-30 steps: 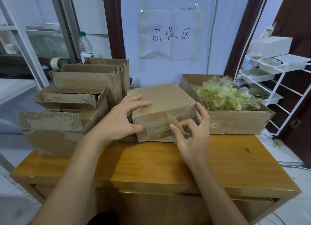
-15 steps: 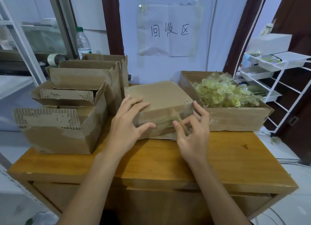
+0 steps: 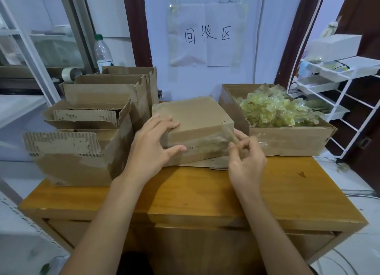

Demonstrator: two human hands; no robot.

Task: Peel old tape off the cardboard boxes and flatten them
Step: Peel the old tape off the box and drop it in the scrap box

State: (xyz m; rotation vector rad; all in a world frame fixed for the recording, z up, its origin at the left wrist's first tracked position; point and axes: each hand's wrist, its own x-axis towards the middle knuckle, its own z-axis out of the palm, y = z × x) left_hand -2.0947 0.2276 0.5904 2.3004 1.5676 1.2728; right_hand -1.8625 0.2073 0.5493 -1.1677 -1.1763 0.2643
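Right hand (image 3: 245, 161) now farther right, tape (image 3: 207, 144) stretched sideways along box (image 3: 195, 120).

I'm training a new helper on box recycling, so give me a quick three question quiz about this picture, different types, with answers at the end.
1. True or false: the left hand rests on the closed box in the middle of the wooden table.
2. Multiple choice: what fills the open box on the right? A) crumpled peeled tape B) bottles C) folded paper
3. Fill the gap: the right hand pinches a strip of ____ at the closed box's front right corner.

Key: 1 true. 2 A, the crumpled peeled tape. 3 tape.
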